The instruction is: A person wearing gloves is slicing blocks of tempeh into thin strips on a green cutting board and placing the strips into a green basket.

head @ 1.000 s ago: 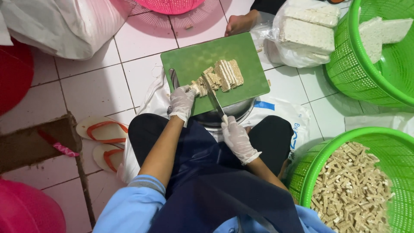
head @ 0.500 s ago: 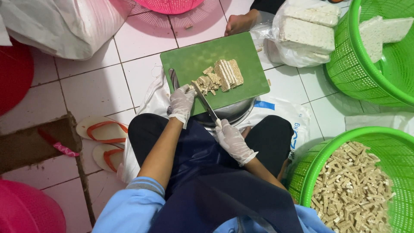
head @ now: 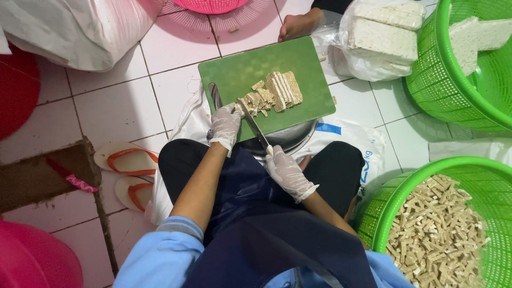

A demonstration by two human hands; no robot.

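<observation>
Tempeh (head: 277, 93) pale tan, sliced strips, on green board (head: 240, 72).

On my feed I see both hands gloved: the left hand (head: 225, 125) wears a thin, whitish, wrinkled disposable glove that ends at the wrist, and the right hand (head: 287, 173) wears the same kind. Both forearms are bare above the cuffs. The light blue sleeves (head: 160, 253) are pushed up near the elbows, with a grey ribbed band at the left one. A dark navy apron (head: 266, 229) covers black trousers (head: 178, 160).
</observation>
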